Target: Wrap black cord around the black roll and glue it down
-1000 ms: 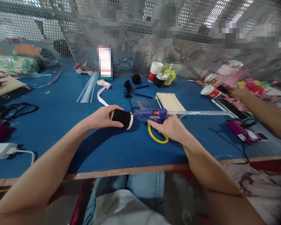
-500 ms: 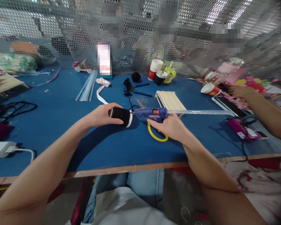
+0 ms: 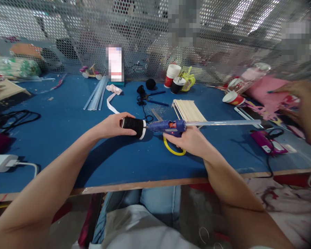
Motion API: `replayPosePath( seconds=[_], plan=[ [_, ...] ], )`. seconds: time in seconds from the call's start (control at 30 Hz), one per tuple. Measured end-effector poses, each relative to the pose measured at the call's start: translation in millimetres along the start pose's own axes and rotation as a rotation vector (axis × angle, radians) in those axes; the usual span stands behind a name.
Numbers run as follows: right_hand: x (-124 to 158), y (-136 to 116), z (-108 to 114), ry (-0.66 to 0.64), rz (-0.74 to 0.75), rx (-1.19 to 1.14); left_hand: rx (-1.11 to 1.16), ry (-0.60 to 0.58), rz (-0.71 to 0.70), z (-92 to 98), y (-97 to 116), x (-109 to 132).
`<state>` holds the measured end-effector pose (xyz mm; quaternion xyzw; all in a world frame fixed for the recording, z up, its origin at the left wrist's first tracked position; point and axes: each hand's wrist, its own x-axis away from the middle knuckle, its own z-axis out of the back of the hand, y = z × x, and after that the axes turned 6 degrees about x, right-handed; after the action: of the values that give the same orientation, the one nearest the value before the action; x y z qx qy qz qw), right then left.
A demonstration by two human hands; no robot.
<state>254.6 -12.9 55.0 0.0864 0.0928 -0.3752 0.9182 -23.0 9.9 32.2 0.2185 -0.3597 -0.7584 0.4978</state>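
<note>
My left hand (image 3: 116, 125) is wrapped round a small cup (image 3: 133, 127) covered in black yarn, tipped on its side with its white rim to the right. My right hand (image 3: 193, 140) grips a blue glue gun (image 3: 167, 126) by its handle. A long clear glue stick (image 3: 223, 122) sticks out of the gun's back end. The gun's nozzle meets the cup at its rim; whether it touches is too small to tell. Under the gun lies a yellow loop (image 3: 174, 151), partly hidden by my right hand. Black yarn (image 3: 148, 118) trails on the table behind the cup.
Pliers (image 3: 157, 98), a black yarn ball (image 3: 150, 84) and a wooden stick panel (image 3: 189, 110) lie beyond my hands. Glue sticks (image 3: 95, 95) and white ribbon (image 3: 111, 103) are at left-centre. Paper cups (image 3: 173, 74) stand by the mesh. Another person's hand (image 3: 298, 95) works at right.
My hands, the cup and the glue gun stay almost in place. At right, the other person's hand has risen and now holds pink sheet material.
</note>
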Motion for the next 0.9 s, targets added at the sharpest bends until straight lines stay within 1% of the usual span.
replayPosePath(
  seconds=[0.13, 0.23, 0.43, 0.57, 0.63, 0.7, 0.9],
  plan=[
    [-1, -6, 4, -0.022, -0.09, -0.11, -0.006, 0.007, 0.016, -0.1, 1, 0],
    [-1, -9, 6, -0.04, -0.114, -0.148, -0.014, 0.009, 0.015, -0.1, 1, 0],
    [1, -8, -2, 0.002, -0.168, -0.191, -0.004, -0.001, 0.019, -0.2, -1, 0],
    [1, -9, 1, -0.025, -0.149, -0.149, -0.012, 0.003, 0.016, -0.6, 0, 0],
    [1, -11, 4, -0.062, -0.16, -0.147, -0.009, 0.001, 0.02, -0.7, 0, -1],
    [0, -12, 6, -0.069, -0.172, -0.148, -0.004, 0.004, 0.019, -0.7, 0, -1],
    [1, -6, 4, -0.001, -0.07, -0.053, -0.001, -0.013, -0.021, 0.6, 0, 0]
  ],
)
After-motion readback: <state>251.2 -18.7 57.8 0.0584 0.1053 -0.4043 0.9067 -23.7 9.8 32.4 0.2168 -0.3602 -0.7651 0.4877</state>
